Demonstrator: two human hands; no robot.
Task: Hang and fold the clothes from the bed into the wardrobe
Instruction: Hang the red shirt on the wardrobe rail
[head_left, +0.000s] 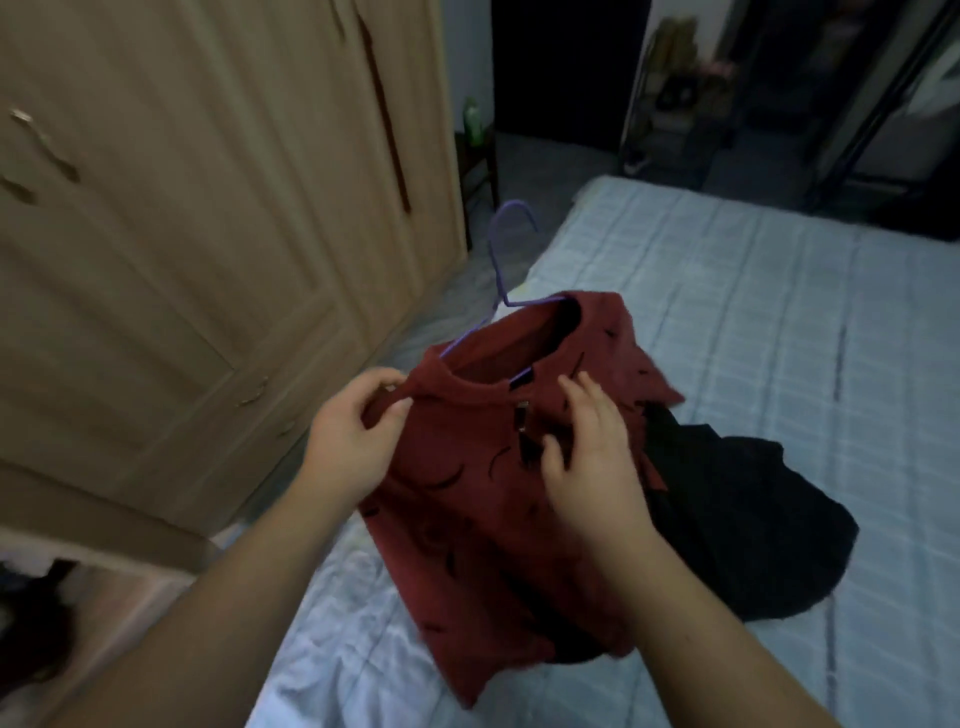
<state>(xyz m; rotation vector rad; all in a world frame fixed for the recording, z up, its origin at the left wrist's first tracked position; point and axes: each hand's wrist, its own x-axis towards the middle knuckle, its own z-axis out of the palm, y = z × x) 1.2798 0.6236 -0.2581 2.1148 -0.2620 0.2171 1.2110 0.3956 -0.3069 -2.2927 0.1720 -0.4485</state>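
Observation:
A dark red shirt (467, 499) with small black marks hangs over the bed (753, 312) on a purple hanger (506, 244), whose hook sticks up above the collar. My left hand (353, 436) pinches the shirt's left shoulder near the collar. My right hand (592, 452) lies on the shirt's front just below the collar, fingers spread and slightly bent, thumb against the cloth. A heap of black clothing (743, 525) lies on the bed under and to the right of the shirt. The light wooden wardrobe (208, 234) stands at the left with its doors shut.
The bed has a pale blue checked cover. A narrow strip of floor (467, 280) runs between bed and wardrobe. A small dark stand with a green bottle (474, 122) is at the far wall. Dark items (31, 623) lie at the lower left.

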